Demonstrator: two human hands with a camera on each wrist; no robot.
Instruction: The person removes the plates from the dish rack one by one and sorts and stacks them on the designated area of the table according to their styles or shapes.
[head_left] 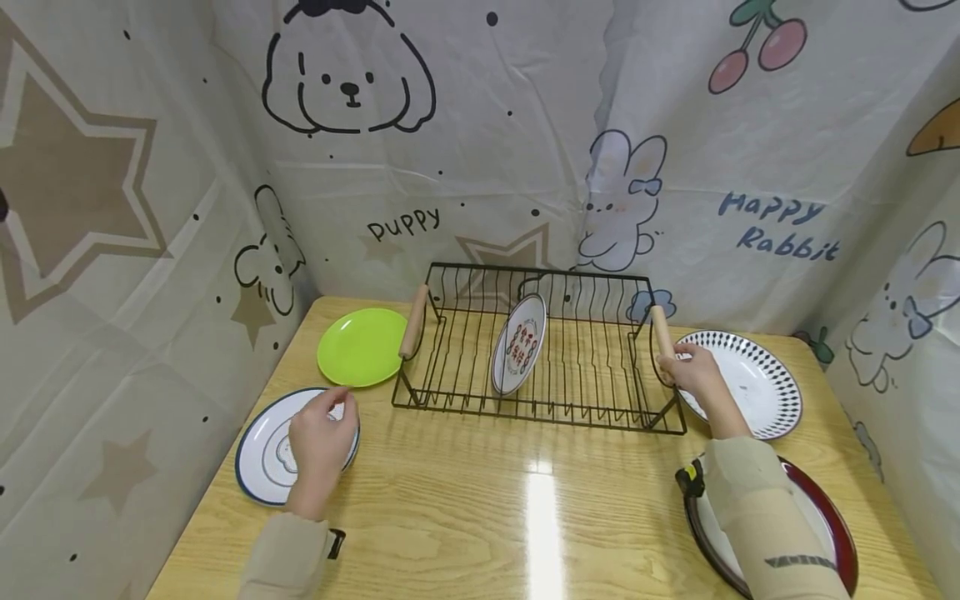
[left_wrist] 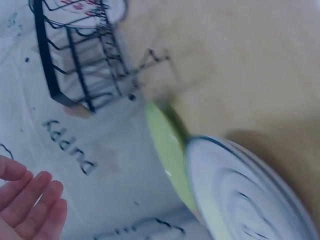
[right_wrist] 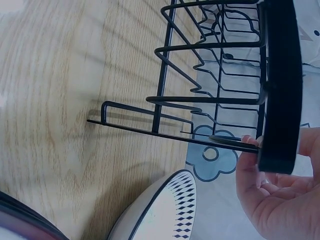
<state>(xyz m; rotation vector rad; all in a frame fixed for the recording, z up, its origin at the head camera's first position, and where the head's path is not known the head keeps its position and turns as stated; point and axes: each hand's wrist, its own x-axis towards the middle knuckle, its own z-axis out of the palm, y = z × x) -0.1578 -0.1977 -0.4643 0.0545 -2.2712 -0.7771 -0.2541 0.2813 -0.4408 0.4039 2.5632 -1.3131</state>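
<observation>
My right hand (head_left: 693, 371) grips the right wooden handle (head_left: 663, 332) of a black wire dish rack (right_wrist: 281, 90). The right wrist view shows its fingers and thumb at the end of the rack. One white plate (head_left: 519, 346) with red lettering leans upright in the slots near the middle. My left hand (head_left: 321, 442) hovers over a white plate (head_left: 261, 454) with a blue rim, its fingers loosely curled and holding nothing. In the left wrist view, that plate seems to have another under it.
A lime green plate (head_left: 360, 346) lies left of the rack. On the right lies a white plate (head_left: 757, 392) with a black diamond border. Nearer, a dark red-rimmed plate (head_left: 838, 525) is partly covered by the right sleeve. Printed cloth (head_left: 487, 167) hangs around the wooden table (head_left: 450, 500).
</observation>
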